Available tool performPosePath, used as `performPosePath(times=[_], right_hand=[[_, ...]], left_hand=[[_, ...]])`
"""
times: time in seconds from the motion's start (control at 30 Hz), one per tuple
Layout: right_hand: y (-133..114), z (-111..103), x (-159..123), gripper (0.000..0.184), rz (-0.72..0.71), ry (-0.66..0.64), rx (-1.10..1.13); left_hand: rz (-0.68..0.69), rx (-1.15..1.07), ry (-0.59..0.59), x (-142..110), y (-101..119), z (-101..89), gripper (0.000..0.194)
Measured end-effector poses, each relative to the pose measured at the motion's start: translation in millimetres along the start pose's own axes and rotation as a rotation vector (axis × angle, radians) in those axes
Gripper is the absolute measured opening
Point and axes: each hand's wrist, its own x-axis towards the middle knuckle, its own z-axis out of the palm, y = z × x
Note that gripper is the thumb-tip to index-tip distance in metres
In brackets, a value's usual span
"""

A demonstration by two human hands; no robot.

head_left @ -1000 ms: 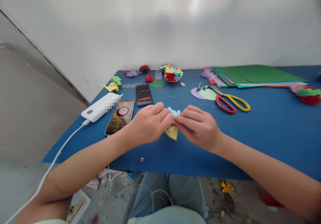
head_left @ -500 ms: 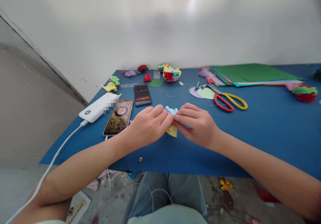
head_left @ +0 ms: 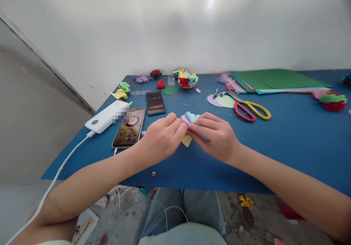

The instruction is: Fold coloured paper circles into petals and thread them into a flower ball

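Between my two hands, just above the blue table (head_left: pixel 192 172), is a small bundle of folded coloured paper (head_left: pixel 192 118) in light blue, purple and yellow. My left hand (head_left: pixel 167 133) pinches its left side with curled fingers. From the right, my right hand (head_left: pixel 215 133) grips it between thumb and fingertips. The yellow part (head_left: pixel 187 140) hangs below the fingers, while the blue and purple folds stick up above them. My fingers cover the middle of the bundle. A thin needle-like line with thread (head_left: pixel 197 108) lies on the table beyond my hands.
Scissors (head_left: pixel 251 109) with red and yellow handles lie right of centre beside paper circles (head_left: pixel 225 101). Stacked coloured sheets (head_left: pixel 279 79) are at the back right. A phone (head_left: pixel 129 128), a second phone (head_left: pixel 155 102) and a white power bank (head_left: pixel 106 116) with a cable are left. Paper flowers (head_left: pixel 188 80) stand behind.
The bundle has turned slightly between my fingers; more of the purple and light blue folds now shows on top. The yellow part has shifted a little left. Both hands keep their grip.
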Motion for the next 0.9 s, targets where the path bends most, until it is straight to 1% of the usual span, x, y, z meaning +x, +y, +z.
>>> performPosePath(times=[0.23, 0.4, 0.63, 0.73, 0.8, 0.83, 0.87, 0.9], right_hand=[[-1.5, 0.3, 0.7, 0.011, -0.003, 0.037, 0.016], [-0.3, 0.9, 1.1, 0.013, -0.017, 0.075, 0.027], [0.1, 0.3, 2.5, 0.01, -0.044, 0.114, 0.024], [0.6, 0.0, 2.7, 0.011, -0.037, 0.121, 0.03], [1.5, -0.5, 3.4, 0.011, -0.033, 0.139, 0.048], [2.0, -0.9, 4.0, 0.012, -0.023, 0.156, 0.062], [2.2, -1.2, 4.7, 0.012, -0.002, 0.182, 0.08], [2.3, -1.6, 5.5, 0.012, 0.028, 0.213, 0.102]], left_hand=[[0.039, 0.048, 0.022, -0.4, 0.8, -0.1, 0.017], [0.049, 0.035, 0.044, -1.4, 0.9, -0.7, 0.016], [0.047, 0.03, 0.041, -3.8, 1.1, 1.6, 0.016], [0.041, -0.008, 0.048, -4.2, 2.2, 1.6, 0.015], [-0.03, -0.105, 0.105, -3.7, 2.6, 0.5, 0.01], [-0.109, -0.191, 0.159, -3.2, 2.3, -0.1, 0.006], [-0.219, -0.305, 0.229, -2.5, 1.6, -0.5, 0.007], [-0.348, -0.449, 0.299, -1.6, 0.3, -0.5, 0.012]])
